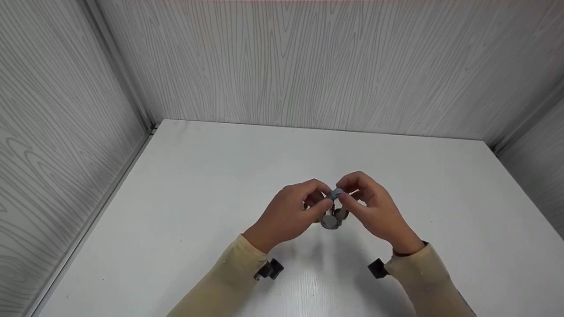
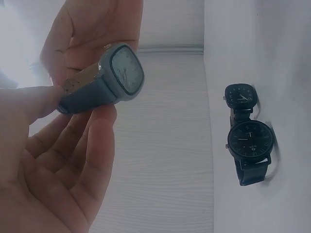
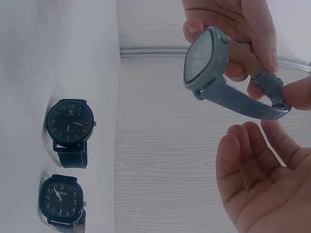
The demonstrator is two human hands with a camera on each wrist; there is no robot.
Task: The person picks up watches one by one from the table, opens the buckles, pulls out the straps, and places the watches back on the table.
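Here the left hand and the right hand pinch the strap of a grey-blue, rounded-square watch near its metal buckle, the case hanging below the grip, though right-finger contact is partly hidden. Likely light, strap bendy, glass scratchable: the buckle end's the hold.

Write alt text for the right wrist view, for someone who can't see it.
The left hand, at top, and right hand, lower right, hold a blue-gray watch by its strap, its pale face turned left. At left on a white table, a round black watch appears above a squarish black watch.
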